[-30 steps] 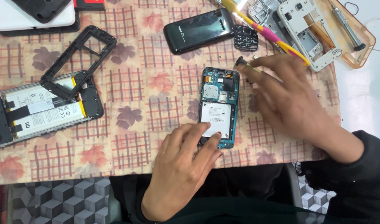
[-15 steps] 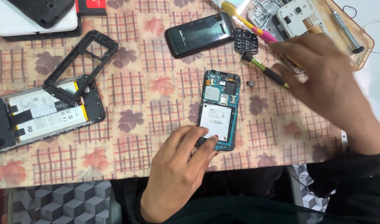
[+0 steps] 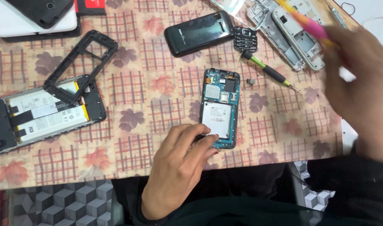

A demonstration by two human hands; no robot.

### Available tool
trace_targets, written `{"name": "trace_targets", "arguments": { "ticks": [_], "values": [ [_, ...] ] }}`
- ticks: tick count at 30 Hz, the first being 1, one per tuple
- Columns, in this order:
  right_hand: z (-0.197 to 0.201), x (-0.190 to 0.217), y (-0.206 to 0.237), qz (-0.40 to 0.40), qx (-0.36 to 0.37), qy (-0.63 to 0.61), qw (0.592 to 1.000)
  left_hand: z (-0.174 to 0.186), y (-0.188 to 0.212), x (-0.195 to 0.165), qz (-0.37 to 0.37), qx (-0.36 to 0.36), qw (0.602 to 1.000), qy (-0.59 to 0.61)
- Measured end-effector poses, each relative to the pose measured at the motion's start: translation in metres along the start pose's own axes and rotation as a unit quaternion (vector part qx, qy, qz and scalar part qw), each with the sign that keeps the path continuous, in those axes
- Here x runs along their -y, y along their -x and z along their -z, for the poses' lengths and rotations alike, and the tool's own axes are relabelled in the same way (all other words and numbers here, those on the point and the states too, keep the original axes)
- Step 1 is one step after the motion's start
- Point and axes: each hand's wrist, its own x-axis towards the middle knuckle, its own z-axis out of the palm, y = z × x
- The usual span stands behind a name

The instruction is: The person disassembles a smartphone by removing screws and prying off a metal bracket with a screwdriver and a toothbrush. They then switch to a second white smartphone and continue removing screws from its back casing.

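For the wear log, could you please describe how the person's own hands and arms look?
Both hands are bare, with no gloves, rings or watch in view. The left hand shows short nails. The right hand is motion-blurred, and a dark sleeve covers its forearm up to the wrist.
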Motion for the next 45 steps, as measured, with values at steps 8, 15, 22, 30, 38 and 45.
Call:
{"name": "trace_targets", "arguments": {
  "ticks": [8,15,22,30,38,45],
  "values": [
    [0.054,-0.011,0.123,-0.055,0.316,-0.183,0.930,0.015,0.004,-0.036,0.002,0.023,1.000,-0.003],
    [0.015,0.000,0.161,-0.182,0.217,-0.067,0.957,-0.009,0.013,-0.017,-0.035,0.023,0.999,-0.032],
    [0.055,0.007,0.169,-0.236,0.148,-0.155,0.948,-0.039,0.000,-0.046,-0.115,-0.032,0.991,-0.066],
    [0.035,-0.008,0.190,-0.132,0.144,-0.048,0.980,-0.066,0.000,-0.060,-0.110,-0.065,0.971,-0.204],
    [0.047,-0.009,0.165,-0.088,0.170,-0.053,0.980,-0.078,-0.002,-0.074,-0.074,-0.028,0.981,-0.179],
    [0.049,-0.001,0.175,-0.125,0.205,0.024,0.970,-0.077,0.003,-0.065,-0.077,-0.044,0.973,-0.214]
  ]
}}
